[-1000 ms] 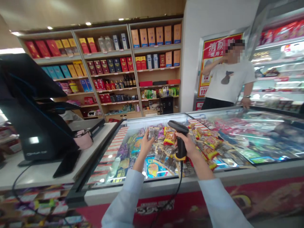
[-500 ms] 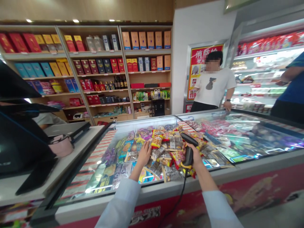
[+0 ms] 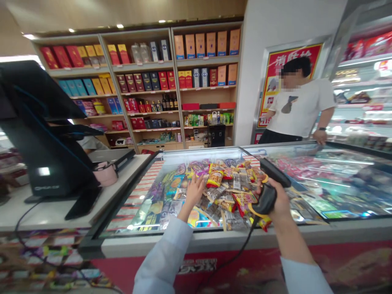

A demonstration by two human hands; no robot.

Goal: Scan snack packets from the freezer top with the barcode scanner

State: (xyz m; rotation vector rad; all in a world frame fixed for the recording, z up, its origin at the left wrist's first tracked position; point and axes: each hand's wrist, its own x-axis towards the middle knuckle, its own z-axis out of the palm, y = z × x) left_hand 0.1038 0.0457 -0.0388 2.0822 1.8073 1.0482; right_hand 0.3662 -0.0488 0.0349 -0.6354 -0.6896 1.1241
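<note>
Snack packets (image 3: 214, 192) lie in a loose heap on the glass lid of a chest freezer (image 3: 147, 248) in front of you, between your two hands. Some are see-through with pale labels; others are red and yellow. One yellow-and-red packet (image 3: 214, 176) sits at the heap's left side, just beside your left hand (image 3: 195, 191). That hand's fingers are spread and released, with nothing in their grasp; you cannot tell from this view whether the fingertips touch a packet.

Your right hand (image 3: 279, 198) has its fingers wrapped around the handle of a black-and-yellow scanner (image 3: 267, 198), which is held over the right part of the heap. Its cable (image 3: 245, 243) runs down across the freezer's front edge.

To your left, a white tabletop (image 3: 18, 216) carries a black terminal (image 3: 55, 163) and a pink cup (image 3: 105, 173). Across the freezer from you stands a person in a white T-shirt (image 3: 301, 112), one hand (image 3: 320, 137) on its far edge, in front of a red framed poster (image 3: 272, 67). Shelves of boxes (image 3: 147, 81) line the wall beyond.
</note>
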